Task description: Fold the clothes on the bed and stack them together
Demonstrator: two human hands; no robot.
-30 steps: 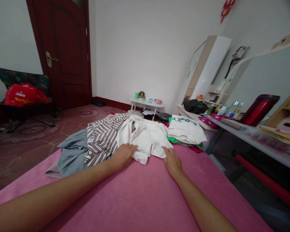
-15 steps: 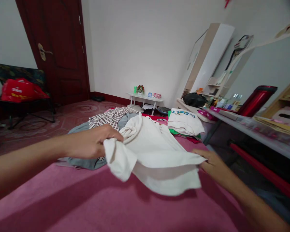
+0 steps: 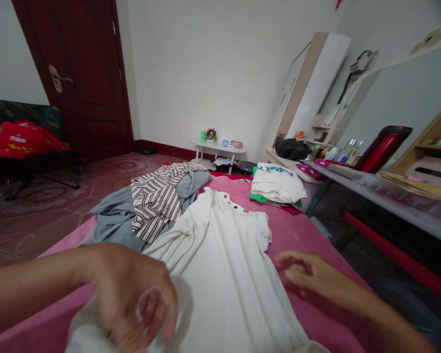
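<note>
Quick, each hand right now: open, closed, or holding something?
Left hand: loosely curled over the shirt; cannot tell if it grips anything.
Right hand: partly open, empty, beside the shirt.

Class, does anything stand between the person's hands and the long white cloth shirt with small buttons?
Nothing visible does. The left hand is over the white shirt; the right hand is beside it, only pink cloth showing between. The dark-striped white garment lies beyond the left hand, not between.

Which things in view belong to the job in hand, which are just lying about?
Job: white shirt, left hand, right hand; probably also loose clothes, folded clothes.

Lying about: red bag, red flask, flowers.
</note>
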